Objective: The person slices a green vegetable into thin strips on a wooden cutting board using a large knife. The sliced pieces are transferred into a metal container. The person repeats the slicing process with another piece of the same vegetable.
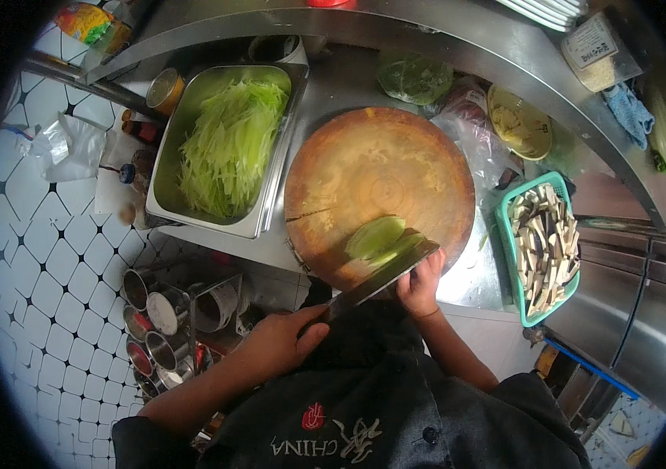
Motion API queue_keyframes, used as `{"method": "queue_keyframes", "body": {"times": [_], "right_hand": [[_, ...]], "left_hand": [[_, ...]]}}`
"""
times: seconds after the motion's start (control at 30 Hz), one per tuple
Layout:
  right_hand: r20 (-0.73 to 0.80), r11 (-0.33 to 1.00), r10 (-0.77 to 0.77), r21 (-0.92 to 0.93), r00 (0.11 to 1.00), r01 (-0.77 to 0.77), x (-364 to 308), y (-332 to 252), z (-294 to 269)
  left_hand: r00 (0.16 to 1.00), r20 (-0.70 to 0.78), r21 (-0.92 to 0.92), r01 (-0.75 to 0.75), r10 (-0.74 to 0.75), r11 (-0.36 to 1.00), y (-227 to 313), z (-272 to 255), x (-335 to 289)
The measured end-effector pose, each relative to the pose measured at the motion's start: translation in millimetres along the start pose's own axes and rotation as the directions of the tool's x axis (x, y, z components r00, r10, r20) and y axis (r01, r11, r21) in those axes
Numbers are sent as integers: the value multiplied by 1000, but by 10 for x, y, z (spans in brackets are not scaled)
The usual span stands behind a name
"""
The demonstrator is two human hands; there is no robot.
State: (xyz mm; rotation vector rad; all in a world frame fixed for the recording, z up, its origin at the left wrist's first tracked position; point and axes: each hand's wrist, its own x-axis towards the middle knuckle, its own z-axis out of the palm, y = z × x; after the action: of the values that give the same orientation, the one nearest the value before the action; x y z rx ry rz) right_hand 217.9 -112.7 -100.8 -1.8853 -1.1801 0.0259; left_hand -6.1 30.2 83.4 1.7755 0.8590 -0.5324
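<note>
A wide knife (384,280) with a dark blade slants over the near edge of a round wooden chopping board (356,164). My left hand (278,342) is closed around its handle. Pale green vegetable slices (377,238) lie on the board along the blade's far side. At the blade's tip, my right hand (423,285) has curled fingers against the near end of these slices; the blade partly hides the grip. Left of the board, a deep steel pan (269,191) holds a heap of light green vegetable shreds (235,148).
On the right, a turquoise basket (507,254) holds dark-edged pale strips. Behind the board are a bagged green vegetable (415,76) and a yellowish bowl (519,121). A steel shelf (427,47) arches across the back. Several metal pots (167,313) stand low at the left.
</note>
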Motion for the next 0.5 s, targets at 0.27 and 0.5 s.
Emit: {"method": "queue_keyframes", "body": {"times": [0.27, 0.5], "right_hand": [[-13, 1000, -18, 12, 1000, 18, 5, -11, -12], [-17, 999, -51, 14, 999, 52, -47, 41, 13]], "left_hand": [[999, 33, 14, 39, -39, 999, -41, -15, 23], [1000, -29, 52, -2, 4, 999, -94, 159, 353]]}}
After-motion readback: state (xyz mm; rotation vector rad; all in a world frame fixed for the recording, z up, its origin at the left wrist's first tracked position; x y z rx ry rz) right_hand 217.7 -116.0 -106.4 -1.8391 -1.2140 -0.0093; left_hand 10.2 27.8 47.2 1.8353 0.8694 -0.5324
